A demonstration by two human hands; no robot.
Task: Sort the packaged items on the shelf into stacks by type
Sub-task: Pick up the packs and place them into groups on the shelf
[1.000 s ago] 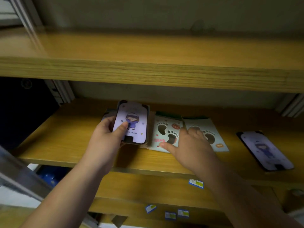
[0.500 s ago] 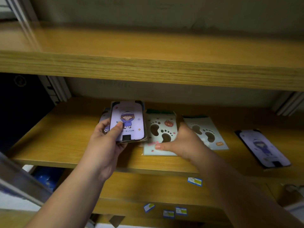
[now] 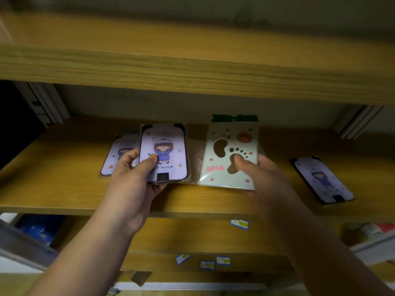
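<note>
My left hand (image 3: pixel 132 184) holds a purple packet with a cartoon child (image 3: pixel 168 146), thumb on its face, lifted over the wooden shelf (image 3: pixel 53 180). A second purple packet (image 3: pixel 116 154) lies flat behind it to the left. My right hand (image 3: pixel 260 178) grips a pale green footprint packet (image 3: pixel 226 146) with a dark green top, thumb pressed on its front, raised and tilted upright. A third purple packet (image 3: pixel 322 180) lies flat at the shelf's right. The other footprint packet is not visible.
An upper wooden shelf (image 3: pixel 192 67) overhangs the working shelf. Metal uprights (image 3: pixel 44 103) stand at both back corners. Below, a lower board carries small blue-and-yellow labels (image 3: pixel 239 224). Blue packaging (image 3: pixel 38 229) sits low left, red-and-white items (image 3: pixel 372 229) low right.
My right hand has picked the footprint packet off the shelf and raised it upright. My left hand still holds the purple packet, shifted slightly right. The view has moved closer.
</note>
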